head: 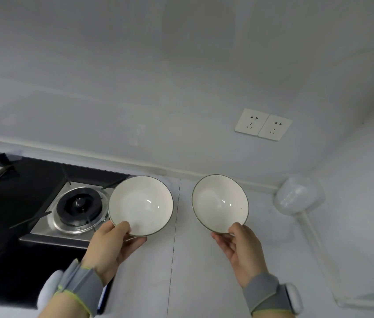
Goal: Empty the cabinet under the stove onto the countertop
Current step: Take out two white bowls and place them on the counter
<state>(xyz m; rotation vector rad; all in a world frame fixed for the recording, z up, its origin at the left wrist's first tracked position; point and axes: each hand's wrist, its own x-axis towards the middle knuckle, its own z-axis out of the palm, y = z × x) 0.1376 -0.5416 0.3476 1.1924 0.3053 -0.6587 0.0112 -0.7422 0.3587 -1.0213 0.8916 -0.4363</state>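
Head view: a person's left hand [112, 246] grips a round white ceramic bowl [140, 205] with a thin dark rim, thumb over the near lip and fingers curled beneath, above the edge where the black glass gas stove [32, 184] meets the pale grey countertop [192, 271]. The right hand [241, 246] pinches a matching bowl [219, 203] the same way over bare counter, well apart from the first. Whether either bowl touches the surface cannot be told. Both look ready to be set down, so two items seem nearly delivered. The cabinet below is out of view, so what remains inside is unknown. Being round, the bowls have no long axis. Both mouths tilt up and back toward the wearer.
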